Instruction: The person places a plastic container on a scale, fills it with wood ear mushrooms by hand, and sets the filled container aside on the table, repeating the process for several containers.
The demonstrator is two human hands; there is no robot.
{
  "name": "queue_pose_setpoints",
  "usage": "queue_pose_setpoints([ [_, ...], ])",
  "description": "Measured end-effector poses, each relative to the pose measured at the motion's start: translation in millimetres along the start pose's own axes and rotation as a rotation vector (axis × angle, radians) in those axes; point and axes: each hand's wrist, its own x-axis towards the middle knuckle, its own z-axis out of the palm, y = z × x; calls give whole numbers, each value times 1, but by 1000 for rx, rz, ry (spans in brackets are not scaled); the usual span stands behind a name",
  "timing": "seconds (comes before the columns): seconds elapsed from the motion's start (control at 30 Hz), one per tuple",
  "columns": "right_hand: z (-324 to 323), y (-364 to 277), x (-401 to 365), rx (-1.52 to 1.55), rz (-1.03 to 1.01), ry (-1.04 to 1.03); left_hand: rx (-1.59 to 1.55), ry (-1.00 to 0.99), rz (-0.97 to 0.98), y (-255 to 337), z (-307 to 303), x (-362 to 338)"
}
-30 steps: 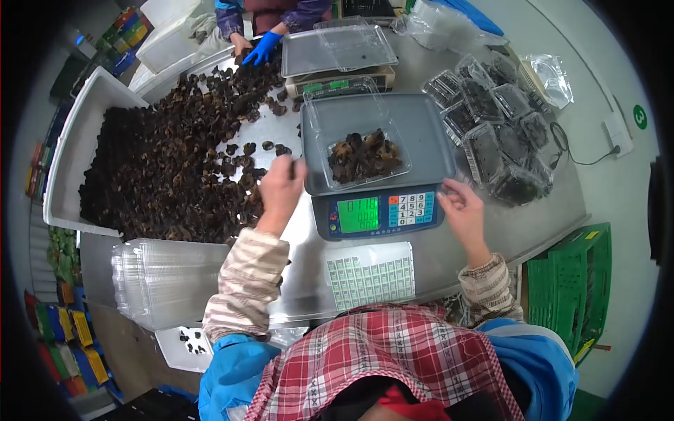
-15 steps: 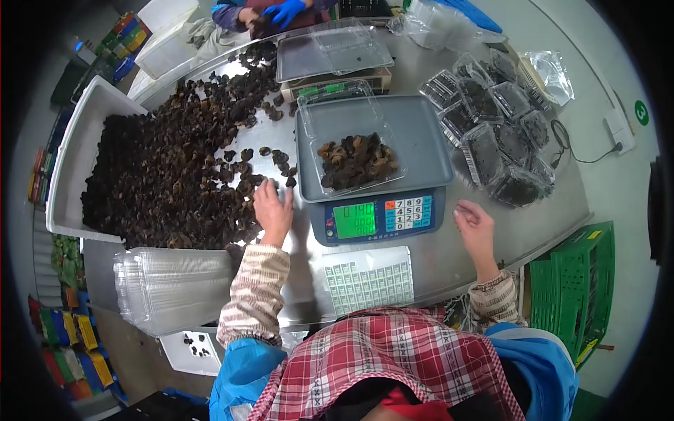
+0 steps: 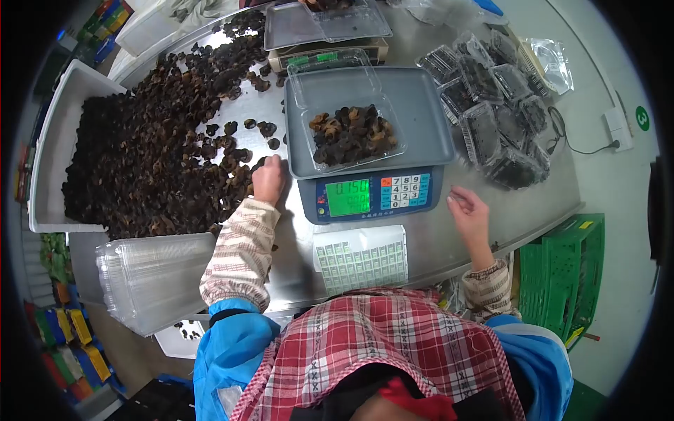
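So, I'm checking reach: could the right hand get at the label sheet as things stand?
Probably yes: the right hand is beside the digital scale, and nothing visible blocks its way to the label sheet, which lies uncovered on the metal table.

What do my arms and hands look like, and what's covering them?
Your left hand and right hand are bare, without gloves. Both forearms wear striped cream-and-brown sleeves, with bright blue fabric higher up.
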Motion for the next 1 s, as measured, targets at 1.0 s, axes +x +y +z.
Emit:
queue_pose_setpoints([
  [1.0,2,-1,8,-267,5,-127,25,209,29,11,25,125],
])
